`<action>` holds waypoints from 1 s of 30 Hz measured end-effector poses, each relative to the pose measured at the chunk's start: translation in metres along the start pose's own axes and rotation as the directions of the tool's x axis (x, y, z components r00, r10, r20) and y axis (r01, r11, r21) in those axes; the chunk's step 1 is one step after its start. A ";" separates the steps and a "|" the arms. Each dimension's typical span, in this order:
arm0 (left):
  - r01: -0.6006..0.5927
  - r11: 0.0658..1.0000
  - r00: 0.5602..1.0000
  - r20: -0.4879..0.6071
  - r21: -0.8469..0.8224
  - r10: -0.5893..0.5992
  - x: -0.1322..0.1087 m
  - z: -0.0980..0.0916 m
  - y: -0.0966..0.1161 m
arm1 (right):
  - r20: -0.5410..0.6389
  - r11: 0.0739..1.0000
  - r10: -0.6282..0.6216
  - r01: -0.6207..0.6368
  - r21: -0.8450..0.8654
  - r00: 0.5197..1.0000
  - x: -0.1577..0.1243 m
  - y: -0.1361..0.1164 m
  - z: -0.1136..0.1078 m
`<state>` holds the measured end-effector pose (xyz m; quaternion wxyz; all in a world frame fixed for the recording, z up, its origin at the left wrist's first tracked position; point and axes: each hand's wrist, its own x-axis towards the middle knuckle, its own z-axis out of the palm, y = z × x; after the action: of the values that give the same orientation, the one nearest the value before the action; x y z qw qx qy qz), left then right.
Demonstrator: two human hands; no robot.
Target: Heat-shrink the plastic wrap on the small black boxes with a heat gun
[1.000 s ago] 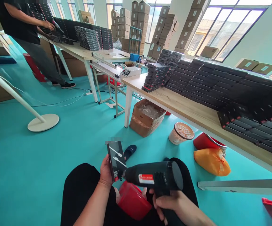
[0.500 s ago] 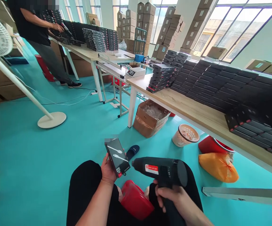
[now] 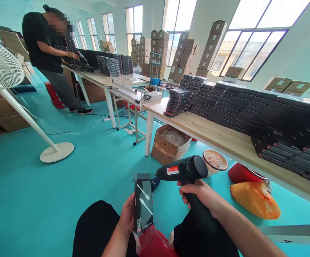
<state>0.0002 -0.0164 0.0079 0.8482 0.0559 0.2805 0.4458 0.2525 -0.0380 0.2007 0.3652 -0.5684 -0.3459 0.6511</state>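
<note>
My left hand (image 3: pixel 127 213) is closed around the left side of a flat black box (image 3: pixel 144 205) with white cable connectors printed on its face. The box stands nearly upright over a red plastic stool or bin (image 3: pixel 157 242) between my knees. My right hand (image 3: pixel 198 194) grips the handle of a black heat gun (image 3: pixel 181 168) with a red-and-white label. Its nozzle points left, close to the upper right edge of the box without visibly touching it. A dark slipper (image 3: pixel 155 184) shows partly behind the box.
Stacked black boxes (image 3: pixel 232 103) line the right-hand table (image 3: pixel 211 126). Beneath are a carton of plastic film (image 3: pixel 168 146), a wastebasket (image 3: pixel 215 160) and an orange bag (image 3: pixel 255 200). A white fan (image 3: pixel 55 151) stands left. Another person (image 3: pixel 45 53) works at the far table.
The heat gun has risen, and its nozzle is now by the box's upper part. My left hand has shifted right and down, turning the box more upright. The head view has tilted up.
</note>
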 end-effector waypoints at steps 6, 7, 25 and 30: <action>0.009 1.000 1.000 -0.002 0.010 -0.009 0.004 -0.005 -0.002 | 0.217 0.998 0.028 -0.039 0.044 0.976 -0.007 -0.001 0.011; 0.008 1.000 1.000 -0.008 0.013 -0.008 0.005 -0.007 -0.002 | 0.201 0.999 0.008 -0.018 0.049 0.980 -0.006 -0.001 0.014; -0.022 0.999 1.000 -0.021 -0.039 0.022 0.003 0.000 0.002 | 0.233 0.964 0.161 -0.102 -0.247 0.959 -0.020 0.008 -0.014; -0.014 0.999 1.000 -0.007 -0.031 0.014 0.007 0.002 -0.001 | 0.360 0.898 0.377 -0.241 -0.369 0.853 -0.044 0.014 -0.008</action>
<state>0.0048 -0.0111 0.0066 0.8450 0.0431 0.2758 0.4561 0.2630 -0.0828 0.2096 0.0767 -0.5125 -0.4174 0.7465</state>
